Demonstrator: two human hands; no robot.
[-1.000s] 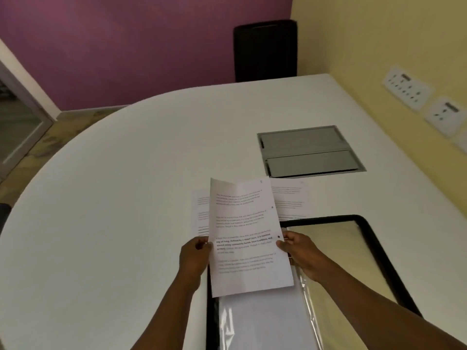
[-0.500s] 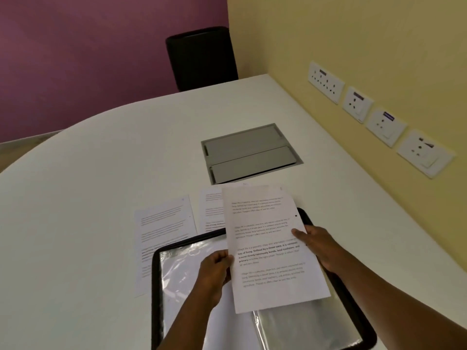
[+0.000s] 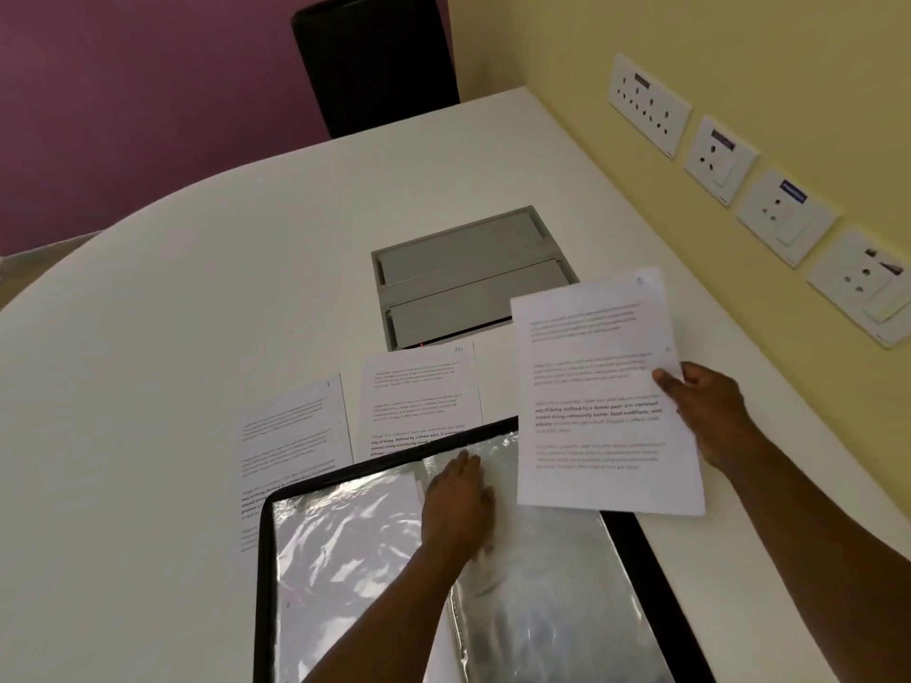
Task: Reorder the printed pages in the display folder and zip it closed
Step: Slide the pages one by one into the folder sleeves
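The black-edged display folder (image 3: pixel 264 559) lies open on the white table, its shiny plastic sleeves (image 3: pixel 345 544) facing up. My left hand (image 3: pixel 461 505) lies flat on the sleeves near the folder's spine, fingers straight. My right hand (image 3: pixel 710 411) pinches the right edge of a printed page (image 3: pixel 591 391) held above the folder's right half. Two more printed pages lie on the table beyond the folder: one (image 3: pixel 291 436) at the left, one (image 3: pixel 419 391) in the middle, both partly under the folder's edge.
A grey cable hatch (image 3: pixel 468 273) is set into the table (image 3: pixel 172 313) beyond the pages. A yellow wall with several sockets (image 3: pixel 719 155) runs along the right. A black chair (image 3: pixel 374 61) stands at the far end.
My left hand let go of the held page and dropped onto the folder's sleeves. My right hand carried the page to the right. The camera turned further right.
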